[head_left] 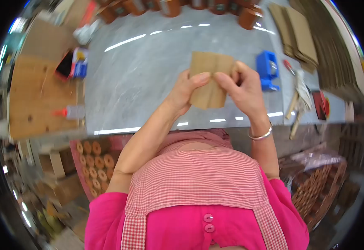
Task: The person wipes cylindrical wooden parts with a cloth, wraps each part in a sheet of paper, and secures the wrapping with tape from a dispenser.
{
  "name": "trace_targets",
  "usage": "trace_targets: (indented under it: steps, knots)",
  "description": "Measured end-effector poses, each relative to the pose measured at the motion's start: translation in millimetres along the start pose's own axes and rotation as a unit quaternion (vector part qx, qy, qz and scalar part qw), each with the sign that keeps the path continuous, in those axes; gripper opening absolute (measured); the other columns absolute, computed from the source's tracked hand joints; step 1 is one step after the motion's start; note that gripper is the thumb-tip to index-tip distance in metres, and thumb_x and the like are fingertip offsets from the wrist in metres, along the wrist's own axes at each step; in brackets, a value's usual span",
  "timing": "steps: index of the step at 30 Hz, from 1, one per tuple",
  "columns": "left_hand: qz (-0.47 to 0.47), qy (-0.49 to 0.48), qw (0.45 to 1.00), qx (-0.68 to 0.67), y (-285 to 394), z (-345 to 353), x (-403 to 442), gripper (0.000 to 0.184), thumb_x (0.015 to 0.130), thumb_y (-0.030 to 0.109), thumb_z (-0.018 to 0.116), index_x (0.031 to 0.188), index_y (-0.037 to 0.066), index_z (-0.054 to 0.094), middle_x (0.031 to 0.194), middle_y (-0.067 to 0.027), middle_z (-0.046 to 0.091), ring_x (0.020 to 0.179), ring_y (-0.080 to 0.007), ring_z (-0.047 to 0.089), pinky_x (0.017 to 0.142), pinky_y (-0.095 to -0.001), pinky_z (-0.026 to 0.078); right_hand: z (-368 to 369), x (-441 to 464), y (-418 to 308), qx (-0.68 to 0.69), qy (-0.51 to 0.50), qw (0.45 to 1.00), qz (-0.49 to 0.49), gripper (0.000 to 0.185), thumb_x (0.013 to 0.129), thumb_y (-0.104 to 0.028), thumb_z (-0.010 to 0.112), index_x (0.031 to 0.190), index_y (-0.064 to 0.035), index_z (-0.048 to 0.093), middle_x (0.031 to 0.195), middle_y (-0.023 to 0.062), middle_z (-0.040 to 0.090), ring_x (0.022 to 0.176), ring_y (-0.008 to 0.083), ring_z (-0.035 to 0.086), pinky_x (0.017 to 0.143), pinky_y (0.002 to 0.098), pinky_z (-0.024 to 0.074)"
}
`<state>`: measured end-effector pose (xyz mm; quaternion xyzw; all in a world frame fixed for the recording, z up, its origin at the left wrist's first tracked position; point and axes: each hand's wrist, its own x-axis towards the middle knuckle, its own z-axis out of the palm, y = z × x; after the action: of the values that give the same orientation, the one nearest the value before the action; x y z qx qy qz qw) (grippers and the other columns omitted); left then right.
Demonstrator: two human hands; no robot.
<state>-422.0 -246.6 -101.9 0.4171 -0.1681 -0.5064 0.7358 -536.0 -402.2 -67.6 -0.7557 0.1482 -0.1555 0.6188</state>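
Observation:
A small piece of brown cardboard (pixel 212 62), with fold lines running along it, is held up over the grey tabletop (pixel 140 75). My left hand (pixel 186 89) grips its left side, thumb lying across the face and fingers behind. On the right side, my right hand (pixel 244 85) pinches it, thumb pressed near the middle and fingers curled at the edge. The two thumbs almost meet. To the right of my right hand stands a blue tape dispenser (pixel 267 71).
Several brown containers (pixel 169 7) line the far edge. Stacked flat cardboard (pixel 300 35) lies at the right, near a red-handled tool (pixel 289 66) and a white cloth (pixel 302 89). At the left, a red-tipped bottle (pixel 74 111) rests by a wooden board (pixel 36 91).

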Motion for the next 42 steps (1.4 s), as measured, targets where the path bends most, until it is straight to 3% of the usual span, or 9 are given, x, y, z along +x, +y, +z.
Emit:
trace_targets:
  steps: [6,8,15,21,28,31,34,38,42]
  knots:
    - [0.076,0.142,0.986,-0.047,-7.1,-28.3,-100.0,0.063,0.091,0.041,0.069,0.136,0.000,0.054,0.123,-0.0121,0.065,0.111,-0.0223,0.065,0.097,-0.0399,0.053,45.7,-17.4,16.5,0.056,-0.189,0.979,0.060,0.010,0.096,-0.009,0.067,0.095,-0.0038,0.059,0.078,-0.0016,0.058,0.066,0.0045,0.053,0.056,0.0200,0.0414]
    - [0.129,0.244,0.936,-0.219,-26.7,-35.0,-150.0,0.063,0.092,0.040,0.070,0.138,0.000,0.052,0.126,-0.0111,0.064,0.113,-0.0219,0.065,0.098,-0.0408,0.053,75.4,-19.4,21.4,0.051,-0.249,0.967,0.029,0.009,0.097,-0.008,0.066,0.096,-0.0031,0.059,0.080,-0.0002,0.060,0.067,0.0050,0.055,0.057,0.0198,0.0429]
    - [0.318,0.511,0.777,-0.187,-71.5,-83.1,-309.1,0.061,0.093,0.036,0.070,0.139,0.002,0.049,0.129,-0.0097,0.062,0.120,-0.0230,0.061,0.105,-0.0436,0.050,94.7,-29.6,39.3,-0.036,-0.293,0.955,0.039,0.010,0.097,-0.009,0.067,0.097,-0.0023,0.060,0.078,-0.0011,0.061,0.067,0.0045,0.054,0.058,0.0198,0.0438]
    - [0.259,0.713,0.645,-0.094,-152.4,-127.9,-355.3,0.064,0.084,0.020,0.082,0.136,0.005,0.049,0.130,-0.0091,0.060,0.121,-0.0213,0.060,0.104,-0.0414,0.049,114.4,-45.1,46.7,-0.056,-0.311,0.942,0.110,0.010,0.097,-0.009,0.068,0.098,-0.0016,0.061,0.076,-0.0023,0.060,0.065,0.0040,0.051,0.058,0.0195,0.0404]
    - [0.210,0.812,0.541,0.066,-164.7,-189.9,-312.2,0.078,0.068,0.018,0.092,0.132,0.003,0.050,0.128,-0.0097,0.060,0.116,-0.0211,0.060,0.101,-0.0343,0.048,125.3,-52.2,46.9,-0.099,-0.317,0.934,0.133,0.008,0.096,-0.006,0.068,0.098,-0.0008,0.062,0.076,-0.0048,0.058,0.067,0.0024,0.047,0.060,0.0188,0.0367]
    - [0.196,0.812,0.549,0.032,-157.5,-209.6,-297.5,0.075,0.072,0.021,0.090,0.133,0.003,0.050,0.129,-0.0101,0.060,0.116,-0.0230,0.061,0.099,-0.0356,0.049,127.1,-53.4,43.9,-0.112,-0.307,0.934,0.141,0.008,0.096,-0.005,0.068,0.097,-0.0005,0.061,0.076,-0.0051,0.058,0.067,0.0023,0.047,0.059,0.0190,0.0363]
    - [0.303,0.672,0.630,-0.245,-155.2,-229.2,-289.6,0.073,0.080,0.035,0.082,0.138,0.009,0.049,0.132,-0.0111,0.059,0.120,-0.0264,0.059,0.098,-0.0404,0.050,127.9,-52.5,46.7,-0.127,-0.305,0.933,0.143,0.009,0.096,-0.006,0.068,0.096,-0.0003,0.061,0.075,-0.0045,0.058,0.065,0.0026,0.047,0.058,0.0190,0.0363]
    - [0.299,0.544,0.578,-0.530,-147.6,-253.1,-286.3,0.064,0.088,0.059,0.061,0.137,0.019,0.052,0.136,-0.0116,0.055,0.124,-0.0310,0.054,0.094,-0.0482,0.051,132.3,-48.1,46.4,-0.137,-0.295,0.933,0.152,0.009,0.097,-0.007,0.067,0.096,-0.0003,0.062,0.073,-0.0024,0.060,0.062,0.0032,0.048,0.056,0.0191,0.0374]
    - [0.401,0.446,0.514,-0.614,-150.8,-286.6,-285.3,0.059,0.090,0.055,0.058,0.131,0.012,0.054,0.127,-0.0136,0.056,0.113,-0.0333,0.056,0.091,-0.0466,0.053,136.5,-44.0,39.7,-0.153,-0.293,0.928,0.170,0.008,0.098,-0.008,0.066,0.096,-0.0006,0.062,0.073,-0.0009,0.061,0.059,0.0036,0.049,0.052,0.0193,0.0379]
